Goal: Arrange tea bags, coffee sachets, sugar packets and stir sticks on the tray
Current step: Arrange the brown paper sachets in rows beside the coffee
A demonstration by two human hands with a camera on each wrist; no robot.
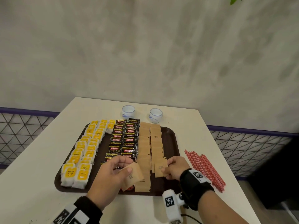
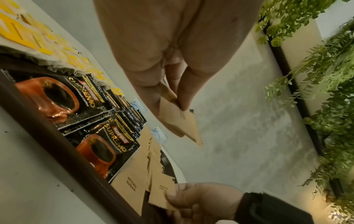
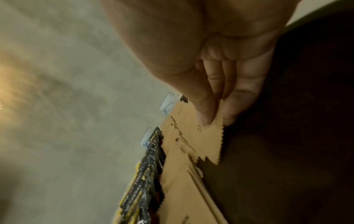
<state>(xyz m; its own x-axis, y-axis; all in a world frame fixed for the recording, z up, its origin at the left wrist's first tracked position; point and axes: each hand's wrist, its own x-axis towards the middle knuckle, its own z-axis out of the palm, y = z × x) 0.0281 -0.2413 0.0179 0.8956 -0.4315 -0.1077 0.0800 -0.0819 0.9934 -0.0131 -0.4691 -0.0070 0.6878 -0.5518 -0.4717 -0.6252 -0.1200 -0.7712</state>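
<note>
1. A white table (image 1: 191,126) is standing by a grey wall.
2. A brown tray (image 1: 173,136) is lying in the middle of the table, filling much of it.
3. Two small white cups (image 1: 128,111) with blue marks are sitting on the table, just behind the tray.
4. A bunch of red stir sticks (image 1: 204,168) is lying on the table, to the right of the tray.
</note>
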